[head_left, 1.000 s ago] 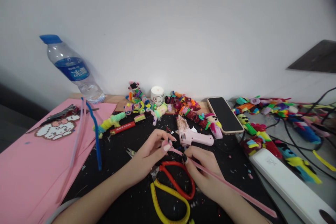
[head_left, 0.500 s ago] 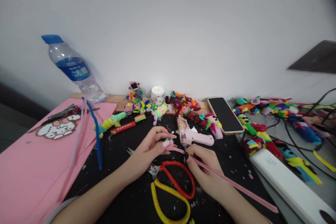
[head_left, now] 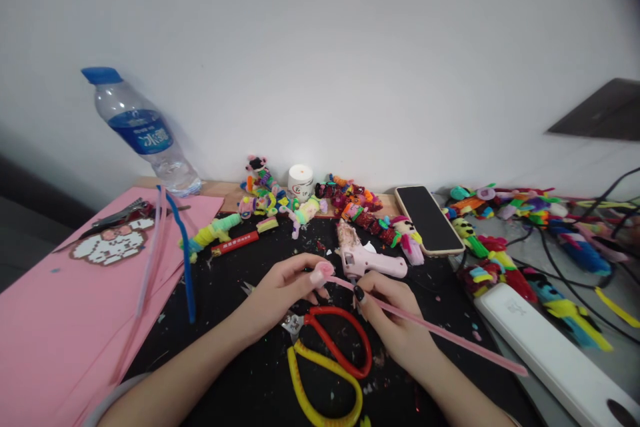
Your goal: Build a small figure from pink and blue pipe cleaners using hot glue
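Observation:
A pink pipe cleaner [head_left: 450, 335] runs between both hands, its long free end reaching out to the right past my right wrist. At its left end it is wound into a small pink coil [head_left: 325, 269], pinched between the thumb and fingers of my left hand [head_left: 293, 283]. My right hand [head_left: 387, 307] is closed on the straight stretch close to the coil, thumb on top. Just below the hands lie scissors [head_left: 345, 417] with one red and one yellow handle, partly behind my left hand. A pink glue gun [head_left: 373, 263] rests right behind my right hand.
Pipe-cleaner figures [head_left: 215, 237] line the back and the right side. A phone [head_left: 430, 220], a white cup [head_left: 301, 181] and a tilted water bottle [head_left: 143, 130] stand or lie behind. Pink sheets [head_left: 40, 320] cover the left; a white device [head_left: 555, 353] and black cables are at right.
My left hand has turned slightly, and the pink coil now shows more fully. The pipe cleaner's free end has risen a little. Both hands keep their grip.

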Demonstrator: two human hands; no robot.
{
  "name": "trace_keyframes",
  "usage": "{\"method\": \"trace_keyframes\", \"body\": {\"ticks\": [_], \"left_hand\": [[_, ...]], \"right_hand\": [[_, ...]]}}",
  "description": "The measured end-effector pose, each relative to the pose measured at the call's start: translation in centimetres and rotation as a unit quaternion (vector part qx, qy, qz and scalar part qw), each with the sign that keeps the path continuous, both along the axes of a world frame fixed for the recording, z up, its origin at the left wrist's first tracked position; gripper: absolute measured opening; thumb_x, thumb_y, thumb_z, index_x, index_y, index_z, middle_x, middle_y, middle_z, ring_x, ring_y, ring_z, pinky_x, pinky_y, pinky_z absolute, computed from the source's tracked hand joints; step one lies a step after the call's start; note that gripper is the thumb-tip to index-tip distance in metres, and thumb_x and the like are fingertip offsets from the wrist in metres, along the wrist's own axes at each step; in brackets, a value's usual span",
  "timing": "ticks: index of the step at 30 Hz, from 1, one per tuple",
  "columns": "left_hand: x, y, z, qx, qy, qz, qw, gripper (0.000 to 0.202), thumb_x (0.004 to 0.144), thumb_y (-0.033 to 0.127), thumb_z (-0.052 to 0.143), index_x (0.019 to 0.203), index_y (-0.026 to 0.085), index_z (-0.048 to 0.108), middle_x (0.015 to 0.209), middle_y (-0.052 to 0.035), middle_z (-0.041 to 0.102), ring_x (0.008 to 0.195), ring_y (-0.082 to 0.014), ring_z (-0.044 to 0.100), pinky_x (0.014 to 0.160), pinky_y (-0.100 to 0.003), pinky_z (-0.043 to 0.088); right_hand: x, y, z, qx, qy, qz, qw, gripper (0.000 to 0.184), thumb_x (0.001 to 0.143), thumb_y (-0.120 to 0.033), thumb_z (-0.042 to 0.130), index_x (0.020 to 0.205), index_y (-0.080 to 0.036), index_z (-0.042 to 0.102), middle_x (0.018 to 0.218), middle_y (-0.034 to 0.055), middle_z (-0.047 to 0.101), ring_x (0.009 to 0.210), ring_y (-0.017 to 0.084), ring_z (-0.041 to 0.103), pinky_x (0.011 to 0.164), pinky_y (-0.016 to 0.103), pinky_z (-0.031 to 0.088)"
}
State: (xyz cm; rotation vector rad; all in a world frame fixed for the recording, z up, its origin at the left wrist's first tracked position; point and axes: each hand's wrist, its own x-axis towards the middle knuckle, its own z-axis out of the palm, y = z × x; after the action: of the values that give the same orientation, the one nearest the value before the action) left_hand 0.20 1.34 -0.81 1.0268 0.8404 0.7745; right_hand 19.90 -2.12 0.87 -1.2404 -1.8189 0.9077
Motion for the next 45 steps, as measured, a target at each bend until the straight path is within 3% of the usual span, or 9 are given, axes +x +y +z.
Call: {"method": "trace_keyframes", "body": {"ticks": [3, 8, 14, 19, 25, 37, 42, 45], "left_hand": [[-0.03, -0.02, -0.02, 0.016, 0.018, -0.016, 1.000, 0.032, 0.073, 0.030, 0.070, 0.101, 0.016, 0.062, 0.088, -0.0035, 0.067, 0.077, -0.0151, 0.061, 0.071, -0.026, 0.047], [0.04, 0.07, 0.05, 0.044, 0.066, -0.006, 0.997, 0.028, 0.075, 0.029, 0.066, 0.099, 0.014, 0.061, 0.075, -0.0019, 0.066, 0.068, -0.0145, 0.059, 0.065, -0.026, 0.047], [0.14, 0.01, 0.53, 0.054, 0.079, 0.033, 0.995, 0.025, 0.078, 0.031, 0.064, 0.096, 0.013, 0.061, 0.063, 0.0018, 0.059, 0.058, -0.0112, 0.055, 0.061, -0.024, 0.046], [-0.08, -0.04, 0.75, 0.018, 0.027, 0.048, 0.998, 0.026, 0.078, 0.037, 0.064, 0.091, 0.014, 0.062, 0.079, -0.0036, 0.065, 0.061, -0.0114, 0.058, 0.056, -0.023, 0.046], [-0.21, -0.26, 0.36, 0.000, -0.018, -0.034, 0.999, 0.034, 0.076, 0.036, 0.067, 0.104, 0.017, 0.064, 0.084, -0.0058, 0.068, 0.081, -0.0194, 0.065, 0.072, -0.030, 0.051], [-0.22, -0.17, 0.35, -0.017, -0.021, 0.019, 0.999, 0.032, 0.075, 0.035, 0.068, 0.100, 0.015, 0.066, 0.084, -0.0051, 0.068, 0.080, -0.0187, 0.065, 0.073, -0.030, 0.052], [-0.36, -0.12, 0.45, 0.002, -0.001, 0.023, 1.000, 0.033, 0.073, 0.036, 0.070, 0.098, 0.015, 0.068, 0.079, -0.0053, 0.069, 0.075, -0.0181, 0.064, 0.071, -0.029, 0.051], [-0.52, -0.16, 0.58, 0.021, 0.004, -0.004, 1.000, 0.033, 0.072, 0.036, 0.070, 0.098, 0.015, 0.070, 0.075, -0.0048, 0.069, 0.070, -0.0165, 0.062, 0.071, -0.028, 0.048]], "right_hand": [[0.05, 0.01, 0.03, 0.006, 0.008, 0.000, 1.000, 0.024, 0.087, -0.020, 0.045, 0.064, -0.017, 0.049, 0.057, -0.0033, 0.044, 0.052, 0.009, 0.040, 0.050, 0.022, 0.031], [0.22, 0.00, 0.04, 0.020, 0.018, 0.000, 1.000, 0.024, 0.088, -0.022, 0.044, 0.065, -0.017, 0.051, 0.058, -0.0031, 0.046, 0.052, 0.010, 0.041, 0.050, 0.022, 0.032], [0.58, 0.13, -0.20, 0.029, 0.032, -0.085, 0.995, 0.025, 0.090, -0.027, 0.044, 0.068, -0.018, 0.051, 0.057, -0.0031, 0.044, 0.052, 0.010, 0.039, 0.049, 0.022, 0.031], [0.31, 0.17, -0.35, 0.018, -0.010, -0.108, 0.994, 0.024, 0.087, -0.025, 0.045, 0.064, -0.018, 0.048, 0.054, -0.0043, 0.041, 0.049, 0.010, 0.036, 0.047, 0.021, 0.029], [-0.01, -0.02, -0.37, 0.048, -0.037, -0.079, 0.995, 0.020, 0.086, -0.021, 0.046, 0.068, -0.018, 0.052, 0.057, -0.0039, 0.047, 0.050, 0.009, 0.041, 0.048, 0.020, 0.032], [-0.06, 0.03, 0.05, 0.064, -0.028, -0.036, 0.997, 0.019, 0.088, -0.019, 0.047, 0.072, -0.017, 0.058, 0.063, -0.0005, 0.056, 0.056, 0.011, 0.049, 0.053, 0.021, 0.039], [0.04, 0.05, 0.18, 0.048, -0.010, -0.028, 0.998, 0.020, 0.088, -0.022, 0.048, 0.071, -0.018, 0.057, 0.061, -0.0009, 0.053, 0.054, 0.011, 0.047, 0.053, 0.021, 0.038], [0.15, 0.12, -0.01, 0.019, 0.041, -0.042, 0.998, 0.025, 0.089, -0.026, 0.048, 0.066, -0.018, 0.054, 0.056, -0.0025, 0.048, 0.051, 0.010, 0.042, 0.049, 0.021, 0.034]]}}
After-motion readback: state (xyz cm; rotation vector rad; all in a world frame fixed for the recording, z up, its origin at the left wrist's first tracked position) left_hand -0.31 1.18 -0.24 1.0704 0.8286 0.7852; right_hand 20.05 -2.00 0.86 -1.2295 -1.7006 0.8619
